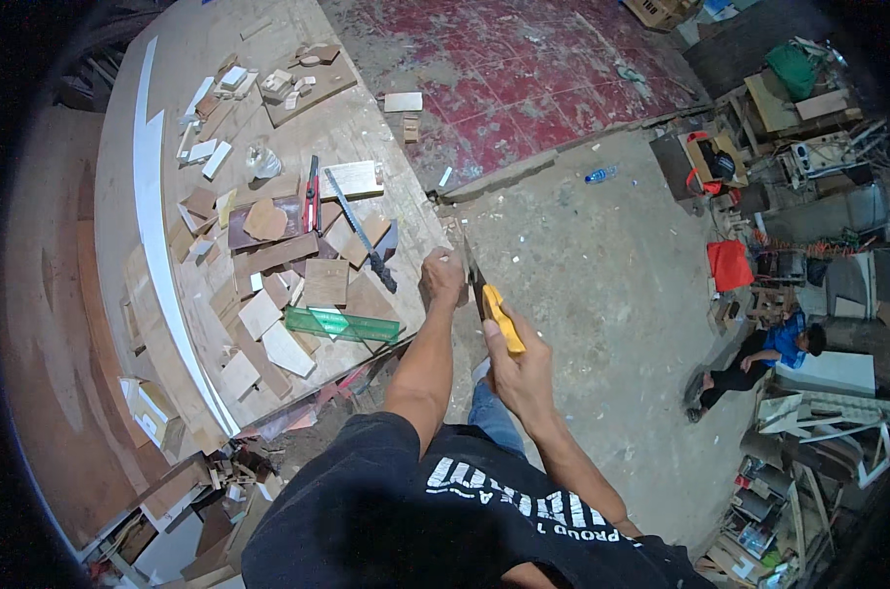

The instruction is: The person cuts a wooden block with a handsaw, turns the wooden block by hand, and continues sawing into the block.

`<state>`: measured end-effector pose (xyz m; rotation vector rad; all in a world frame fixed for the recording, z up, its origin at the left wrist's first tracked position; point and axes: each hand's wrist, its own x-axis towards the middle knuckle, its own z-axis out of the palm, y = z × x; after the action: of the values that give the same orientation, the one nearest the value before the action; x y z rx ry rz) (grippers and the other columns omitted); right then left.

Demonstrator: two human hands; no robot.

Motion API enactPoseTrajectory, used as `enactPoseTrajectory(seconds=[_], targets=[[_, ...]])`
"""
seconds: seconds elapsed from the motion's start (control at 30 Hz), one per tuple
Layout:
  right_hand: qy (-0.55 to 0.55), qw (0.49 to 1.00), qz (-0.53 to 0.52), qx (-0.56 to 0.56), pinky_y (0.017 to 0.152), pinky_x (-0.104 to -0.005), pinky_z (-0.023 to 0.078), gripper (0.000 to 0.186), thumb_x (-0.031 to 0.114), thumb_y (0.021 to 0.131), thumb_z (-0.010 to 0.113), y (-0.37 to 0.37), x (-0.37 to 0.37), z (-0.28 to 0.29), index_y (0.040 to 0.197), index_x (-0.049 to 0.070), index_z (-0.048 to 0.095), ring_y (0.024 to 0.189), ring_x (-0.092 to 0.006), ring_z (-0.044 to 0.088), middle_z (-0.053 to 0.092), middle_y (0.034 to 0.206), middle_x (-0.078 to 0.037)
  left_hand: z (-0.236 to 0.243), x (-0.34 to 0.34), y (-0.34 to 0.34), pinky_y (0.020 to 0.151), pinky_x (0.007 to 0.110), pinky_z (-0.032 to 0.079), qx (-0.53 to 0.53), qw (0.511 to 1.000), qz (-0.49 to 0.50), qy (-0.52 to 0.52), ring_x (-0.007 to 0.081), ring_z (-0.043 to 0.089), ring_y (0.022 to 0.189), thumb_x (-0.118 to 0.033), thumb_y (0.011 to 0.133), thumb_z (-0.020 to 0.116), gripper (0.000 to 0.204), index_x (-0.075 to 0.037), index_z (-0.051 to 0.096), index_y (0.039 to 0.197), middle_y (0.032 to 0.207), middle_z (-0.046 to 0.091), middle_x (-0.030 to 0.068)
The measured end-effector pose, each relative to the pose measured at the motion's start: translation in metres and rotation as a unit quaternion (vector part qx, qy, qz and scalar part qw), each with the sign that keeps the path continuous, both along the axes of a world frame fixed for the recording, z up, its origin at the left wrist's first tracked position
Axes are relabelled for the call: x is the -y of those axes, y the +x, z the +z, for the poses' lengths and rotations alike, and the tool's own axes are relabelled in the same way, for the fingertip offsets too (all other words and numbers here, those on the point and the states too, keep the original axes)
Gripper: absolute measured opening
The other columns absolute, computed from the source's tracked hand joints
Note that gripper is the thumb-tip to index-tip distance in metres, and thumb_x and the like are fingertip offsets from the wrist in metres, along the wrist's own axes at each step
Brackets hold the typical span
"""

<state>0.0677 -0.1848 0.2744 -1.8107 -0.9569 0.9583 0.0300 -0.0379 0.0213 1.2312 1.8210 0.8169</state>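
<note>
My right hand (523, 371) is wrapped round the yellow handle (503, 316) of a hand saw. Its narrow dark blade (477, 278) points away from me, just past the edge of the wooden worktable (418, 208). Right beside the blade, at that edge, my left hand (443, 276) is closed. Whatever its fingers may grip is hidden. Left of it on the table lies a saw blade (351, 214) with a black-wrapped grip. Near that are a red cutter-like tool (313, 194), a green see-through ruler (343, 325) and a square wood block (325, 283).
Wood offcuts (261, 314) and a clear glass jar (262, 161) crowd the table. A long white strip (151, 187) runs along its left side. Rightward, a person in blue (781, 346) sits by piled scrap. A blue bottle (599, 175) lies on the concrete floor (602, 412).
</note>
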Motion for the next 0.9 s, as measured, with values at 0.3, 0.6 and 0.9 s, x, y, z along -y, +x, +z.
enactPoseTrajectory(seconds=[0.3,0.6,0.9], targets=[[-0.062,0.998,-0.005,-0.01,0.066,-0.0318,0.051,0.046,0.026,0.094,0.062,0.003,-0.008,0.036,0.122,-0.01,0.056,0.075,-0.0161,0.065,0.068,0.081,-0.02,0.032,-0.007,0.001,0.072,0.046,0.051,-0.016,0.999,-0.017,-0.048,0.0413,0.066,0.08,-0.032,0.075,0.062,0.031,-0.003,0.073,0.081,0.083,0.068,0.0245],[0.074,0.992,0.006,0.098,0.055,-0.0262,0.045,0.042,0.023,0.096,0.061,0.016,-0.011,-0.028,0.124,-0.007,0.058,0.062,-0.0105,0.055,0.061,0.071,-0.005,0.012,-0.007,0.003,0.076,0.047,0.052,-0.049,0.993,-0.049,-0.093,0.04,0.068,0.086,-0.038,0.077,0.06,0.037,-0.004,0.073,0.088,0.087,0.07,0.0235],[0.029,0.996,-0.021,0.077,0.06,-0.0264,0.047,0.043,0.022,0.095,0.061,0.004,0.012,-0.04,0.128,-0.005,0.056,0.065,-0.011,0.057,0.065,0.082,-0.011,0.031,-0.004,0.004,0.078,0.047,0.052,-0.033,0.996,-0.04,-0.072,0.0404,0.068,0.085,-0.032,0.077,0.057,0.034,-0.005,0.074,0.088,0.088,0.069,0.0243]])
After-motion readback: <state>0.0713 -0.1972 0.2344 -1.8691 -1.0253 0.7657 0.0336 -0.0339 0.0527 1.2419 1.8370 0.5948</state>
